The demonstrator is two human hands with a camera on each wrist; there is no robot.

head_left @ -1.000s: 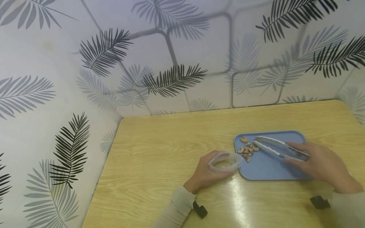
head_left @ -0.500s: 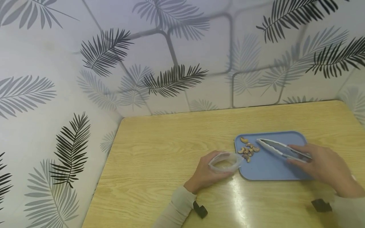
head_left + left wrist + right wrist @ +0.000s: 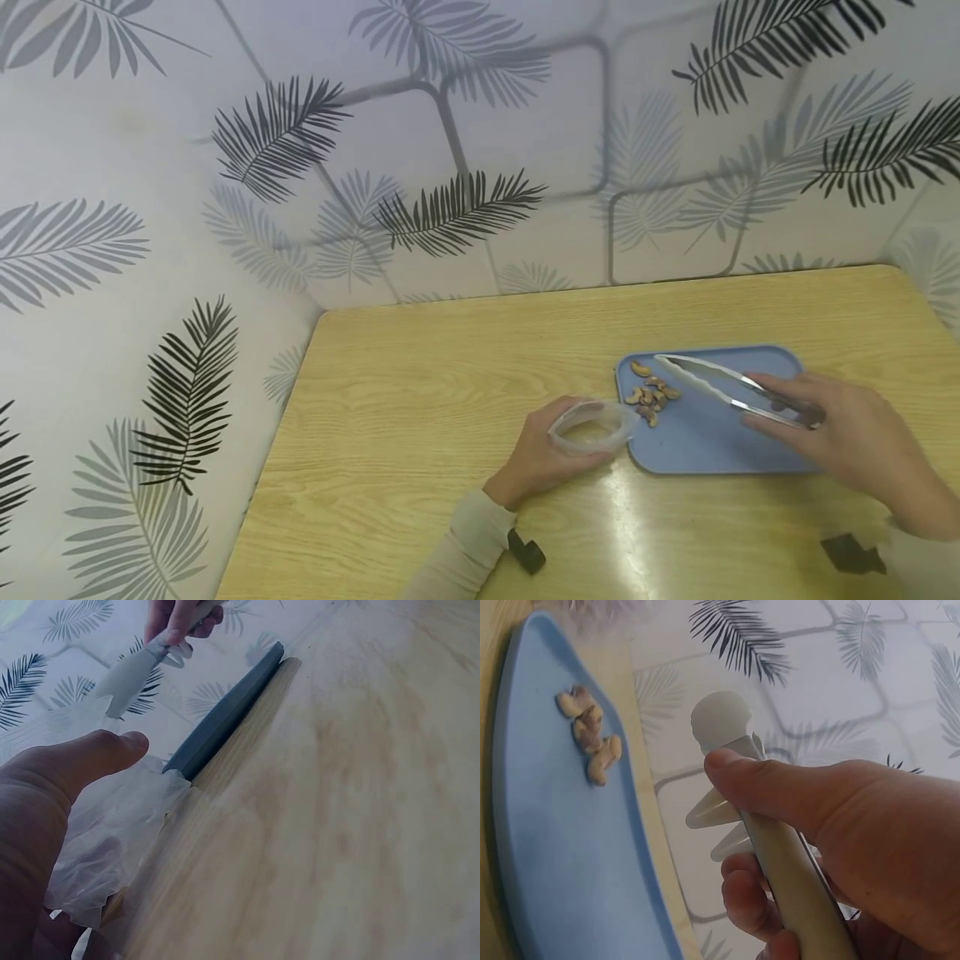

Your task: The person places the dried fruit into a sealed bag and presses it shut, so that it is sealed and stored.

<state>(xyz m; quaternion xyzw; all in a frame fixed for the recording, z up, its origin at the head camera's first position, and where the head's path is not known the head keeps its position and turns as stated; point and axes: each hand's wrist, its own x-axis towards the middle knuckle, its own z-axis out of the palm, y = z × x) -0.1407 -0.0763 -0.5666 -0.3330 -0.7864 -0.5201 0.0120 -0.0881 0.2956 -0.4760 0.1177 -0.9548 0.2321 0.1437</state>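
Note:
My left hand holds a clear plastic bag, its mouth spread wide toward me, beside the left edge of the blue tray. In the left wrist view the thumb lies along the crumpled bag. My right hand grips a pair of tongs with pale tips and metal arms, over the tray. Their tips are parted, close to a small pile of cashews at the tray's left end. The right wrist view shows the thumb and fingers around the tongs, with cashews on the tray beyond.
A wooden table carries the tray on its right side. Behind it and on the left stand walls with a leaf pattern. A dark strap piece hangs at the left wrist and another at the right.
The tongs drew back right and nearly closed half a second ago, then moved left again with their tips spread toward the cashews. The left hand and the bag have stayed in place.

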